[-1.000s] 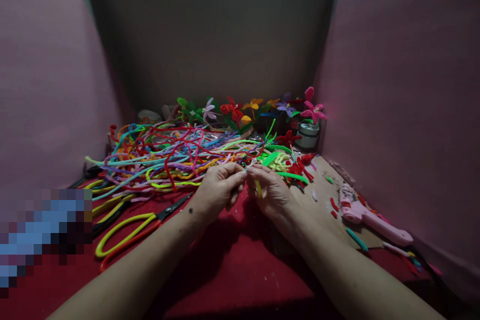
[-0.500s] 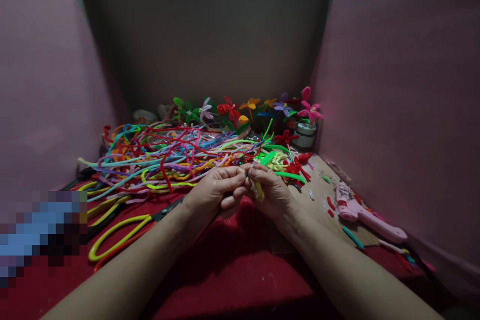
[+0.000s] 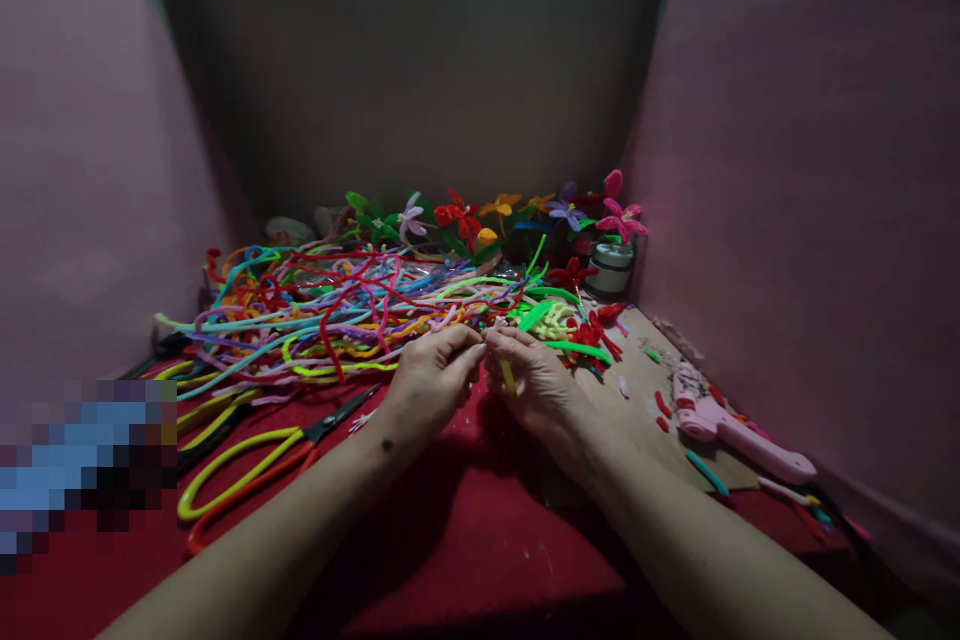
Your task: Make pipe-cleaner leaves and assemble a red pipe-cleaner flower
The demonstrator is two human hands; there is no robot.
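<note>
Fingertips of both hands meet over the red cloth (image 3: 480, 520), in front of a heap of colourful fuzzy stems (image 3: 360, 305). My left hand (image 3: 435, 375) is closed in a pinch; whatever lies between its fingertips is too small to make out. In my right hand (image 3: 536, 385), also closed, a short yellow piece (image 3: 508, 378) shows between the fingers, and a small pale pink tip sticks up above them. Green and pale-yellow fuzzy pieces (image 3: 551, 320) lie just behind the right hand.
Yellow-and-orange-handled scissors (image 3: 311, 435) lie at left. On the right, a pink tool (image 3: 742, 435) rests partly on a cardboard sheet (image 3: 637, 420) with fuzzy scraps. Fuzzy flowers (image 3: 457, 215) and a grey jar (image 3: 609, 268) stand at the back. Pink walls flank both sides.
My left hand has turned over and its fingers have drawn together, showing more of its back. The scissors' blades are now less covered. My right hand has shifted slightly.
</note>
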